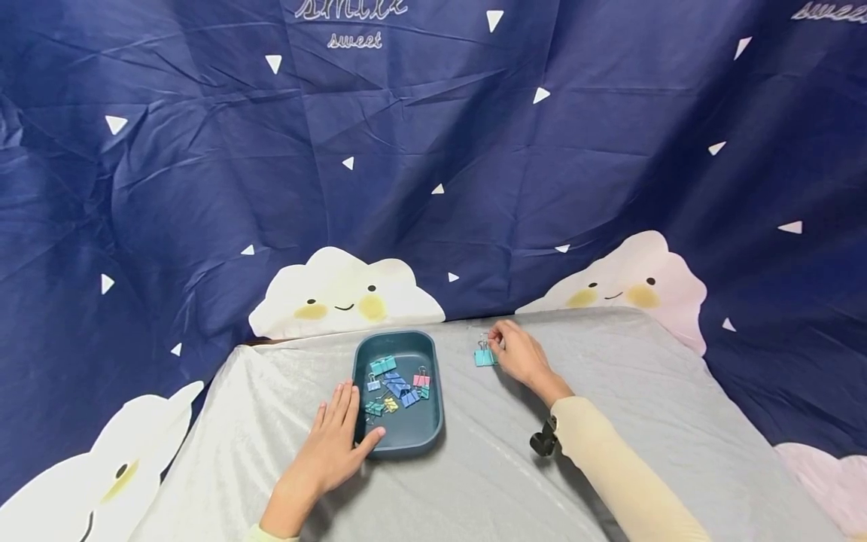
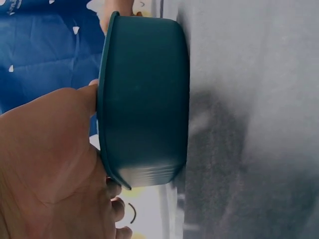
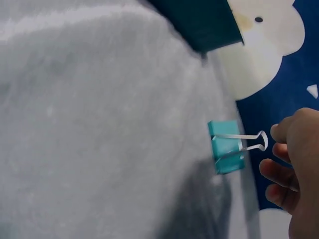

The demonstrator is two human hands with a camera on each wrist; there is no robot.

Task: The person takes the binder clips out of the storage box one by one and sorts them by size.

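Note:
A dark teal tray (image 1: 406, 446) with rounded corners stands on the grey cloth. Several binder clips lie in it, among them a turquoise one (image 1: 383, 365), blue ones (image 1: 395, 385), a pink one (image 1: 421, 381) and a yellow one (image 1: 390, 405). My left hand (image 1: 330, 444) rests on the tray's near left side, fingers straight along the wall and thumb over the rim. Right of the tray, a turquoise binder clip (image 3: 228, 147) sits on the cloth with its wire handles out. Beside those handles hovers my right hand (image 1: 520, 354), fingers loosely bent, a small gap showing in the right wrist view.
Grey cloth (image 1: 501, 467) covers the table. Behind it hangs a dark blue curtain (image 1: 420, 150) printed with white triangles and smiling clouds. A black device (image 1: 543, 440) is strapped at the right wrist.

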